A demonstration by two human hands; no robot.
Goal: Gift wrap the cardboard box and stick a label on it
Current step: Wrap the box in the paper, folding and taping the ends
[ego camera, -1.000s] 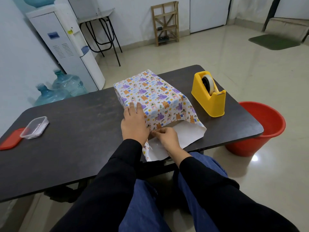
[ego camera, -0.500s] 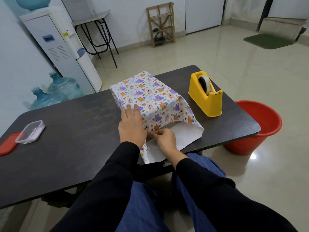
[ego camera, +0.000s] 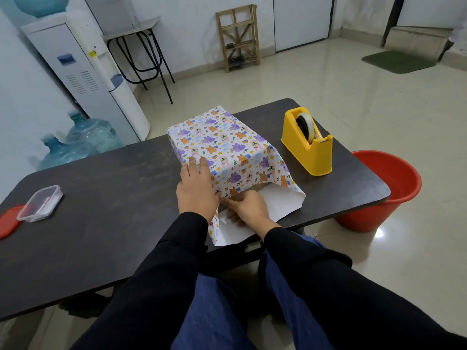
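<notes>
Left hand point(ego camera: 195, 188) is laid flat, fingers extended, on the near-left top edge of the paper-covered box point(ego camera: 219, 145); right hand point(ego camera: 249, 207) is pinched on the wrapping paper point(ego camera: 278, 200) fold at the near end. Box is seated mid-table point(ego camera: 113, 193), loose paper overhanging the near edge. Yellow tape dispenser point(ego camera: 307, 145) is placed just right of it, clear container point(ego camera: 40, 203) well left.

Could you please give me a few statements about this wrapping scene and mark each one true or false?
1. The left hand lies flat on the wrapped box. True.
2. The tape dispenser is blue. False: it is yellow.
3. The right hand works the paper flap at the near end. True.
4. The red bucket stands on the table. False: it stands on the floor beside it.
5. The clear container has its lid on. False: the red lid lies beside it.
</notes>
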